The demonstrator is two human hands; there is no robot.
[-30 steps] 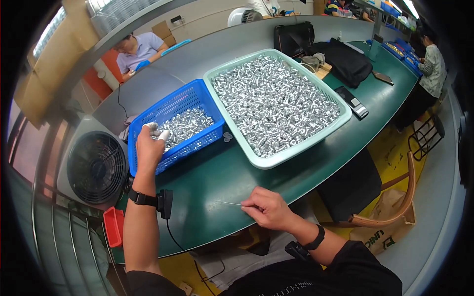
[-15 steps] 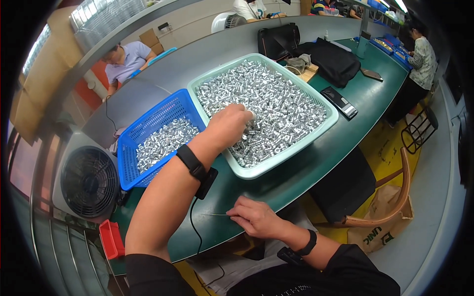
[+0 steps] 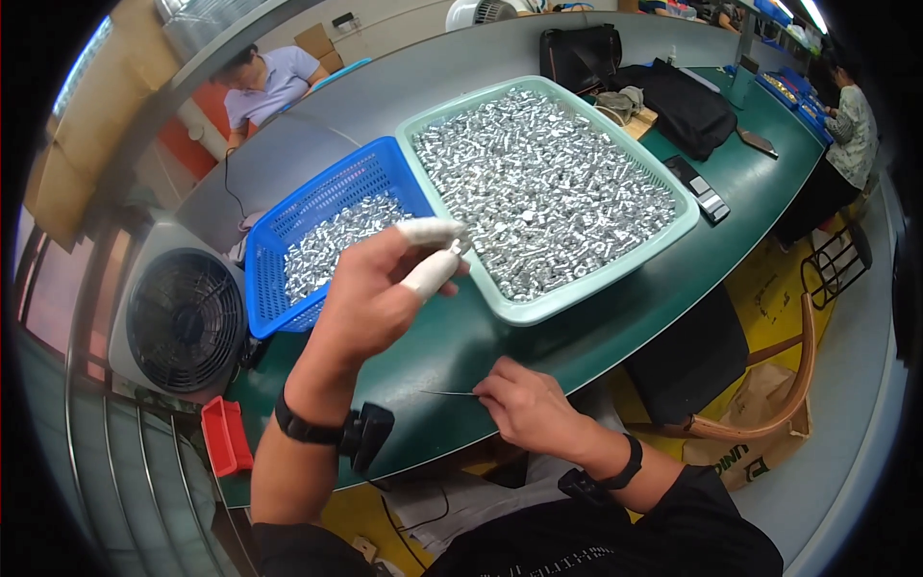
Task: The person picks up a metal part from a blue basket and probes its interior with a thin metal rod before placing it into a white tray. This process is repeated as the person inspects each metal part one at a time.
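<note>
Lifting away from the green tray, the left hand now hangs in the air above the table, between the blue basket and the tray; half a second ago it was buried in the tray's heap of silver parts, and a second ago it was in the basket. Its white-capped fingers are pinched narrow on one small silver piece, so a pick from the heap looks made. That piece is too small to tell which way its long axis runs.

The right hand has stayed low at the table's near edge throughout, its fingers closed on a thin wire or pin. The pin lies nearly level, its long axis running left to right, with its free tip pointing to the person's left, toward the raised hand. My reading is that piece and pin are being brought together, with the two well apart at present. A second worker sits beyond the basket, and a fan stands left of the table.
</note>
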